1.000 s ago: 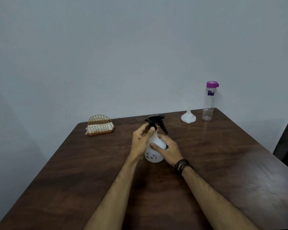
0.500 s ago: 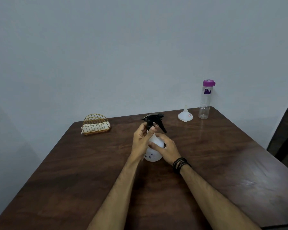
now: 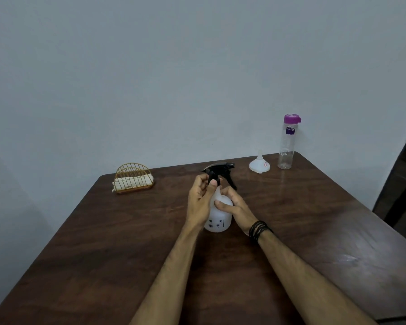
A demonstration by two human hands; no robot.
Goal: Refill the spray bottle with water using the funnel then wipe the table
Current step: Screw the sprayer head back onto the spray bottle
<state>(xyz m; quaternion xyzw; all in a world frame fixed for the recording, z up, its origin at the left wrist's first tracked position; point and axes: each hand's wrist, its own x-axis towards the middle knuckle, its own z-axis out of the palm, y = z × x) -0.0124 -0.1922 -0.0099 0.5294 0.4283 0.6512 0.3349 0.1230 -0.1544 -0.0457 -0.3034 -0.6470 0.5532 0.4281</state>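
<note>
Right hand [image 3: 234, 207] braces spray bottle [image 3: 217, 214] body, left hand [image 3: 202, 198] pinches black collar (probably unscrewing head for funnel [image 3: 259, 164]).

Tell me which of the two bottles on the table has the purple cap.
The tall clear water bottle at the far right corner, beside the funnel. The spray bottle in the hands has a black trigger head.
</note>
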